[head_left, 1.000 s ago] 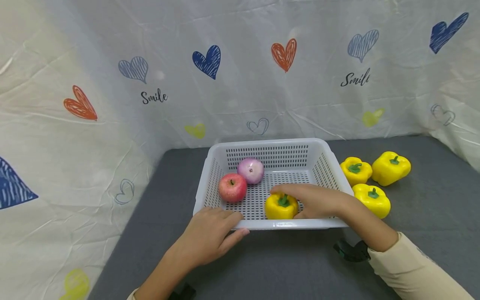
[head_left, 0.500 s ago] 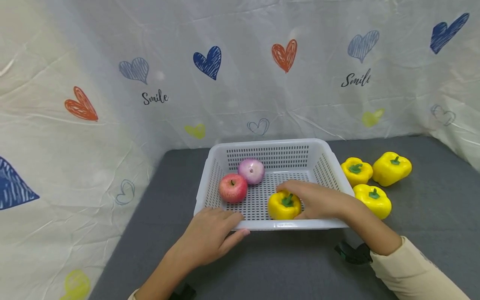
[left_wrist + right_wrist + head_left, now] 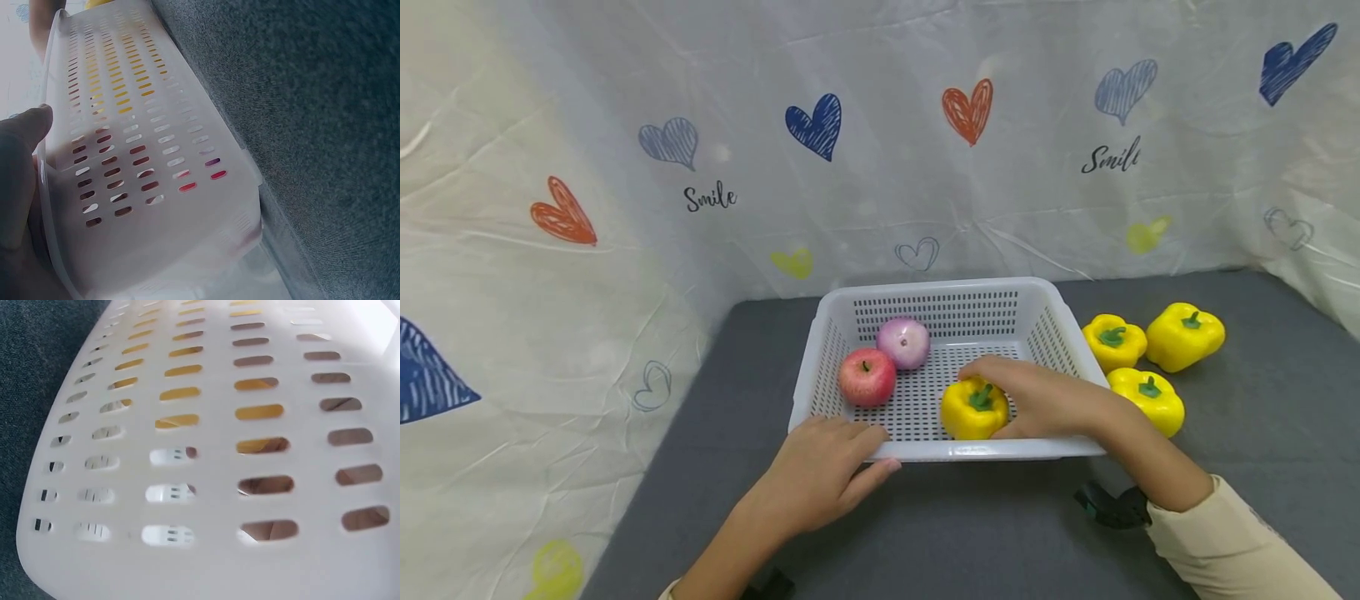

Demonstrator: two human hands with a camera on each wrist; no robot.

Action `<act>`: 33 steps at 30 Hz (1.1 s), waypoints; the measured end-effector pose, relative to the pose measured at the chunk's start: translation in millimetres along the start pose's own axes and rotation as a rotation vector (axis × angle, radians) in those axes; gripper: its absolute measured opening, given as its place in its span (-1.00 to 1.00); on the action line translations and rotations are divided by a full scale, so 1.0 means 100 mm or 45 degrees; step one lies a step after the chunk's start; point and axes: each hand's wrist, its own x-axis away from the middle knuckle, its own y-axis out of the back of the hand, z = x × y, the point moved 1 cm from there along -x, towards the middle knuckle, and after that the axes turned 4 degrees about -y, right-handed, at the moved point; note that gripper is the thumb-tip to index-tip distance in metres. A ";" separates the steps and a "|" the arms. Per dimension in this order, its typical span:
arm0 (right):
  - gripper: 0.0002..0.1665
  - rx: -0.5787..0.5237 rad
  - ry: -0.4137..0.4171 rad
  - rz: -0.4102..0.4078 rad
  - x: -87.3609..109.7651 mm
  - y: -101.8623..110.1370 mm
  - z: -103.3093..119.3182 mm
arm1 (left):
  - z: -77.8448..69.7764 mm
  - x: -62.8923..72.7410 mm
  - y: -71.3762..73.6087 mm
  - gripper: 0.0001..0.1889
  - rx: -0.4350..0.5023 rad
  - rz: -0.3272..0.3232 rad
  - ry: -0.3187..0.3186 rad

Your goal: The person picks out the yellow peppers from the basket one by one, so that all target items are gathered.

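Note:
A white slotted plastic basket (image 3: 955, 451) stands on the dark grey cloth. My left hand (image 3: 823, 467) grips its near rim towards the left corner, fingers over the edge and thumb on the outer side, as the left wrist view also shows. Inside the basket, my right hand (image 3: 1045, 400) holds a yellow bell pepper (image 3: 973, 412) with a green stem; some of its fingers are hidden. To the left of that pepper lies a red apple (image 3: 867, 378), with a purple onion (image 3: 903, 343) just behind it. Through the slots in the right wrist view, yellow pepper skin (image 3: 259, 412) shows.
Beyond the basket's right wall, three more yellow bell peppers (image 3: 1148, 400) sit close together on the grey cloth (image 3: 962, 533). A pale sheet (image 3: 880, 192) printed with hearts hangs behind and along the left side.
My right hand has shifted slightly to the right inside the basket, and the yellow bell pepper has moved with it. The left hand stays on the rim.

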 end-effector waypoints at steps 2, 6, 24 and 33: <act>-0.07 0.004 0.002 -0.011 0.01 0.01 0.00 | 0.00 0.00 0.00 -0.73 0.000 -0.004 -0.003; -0.09 0.008 0.001 -0.026 0.04 0.02 -0.02 | 0.00 0.00 -0.01 -0.72 0.005 -0.002 -0.002; -0.08 0.064 -0.009 -0.114 0.20 0.18 0.04 | 0.00 0.01 -0.01 -0.74 0.007 -0.026 -0.004; -0.07 0.017 -0.030 -0.156 0.33 0.34 0.08 | 0.00 0.00 0.01 -0.74 0.006 -0.035 -0.008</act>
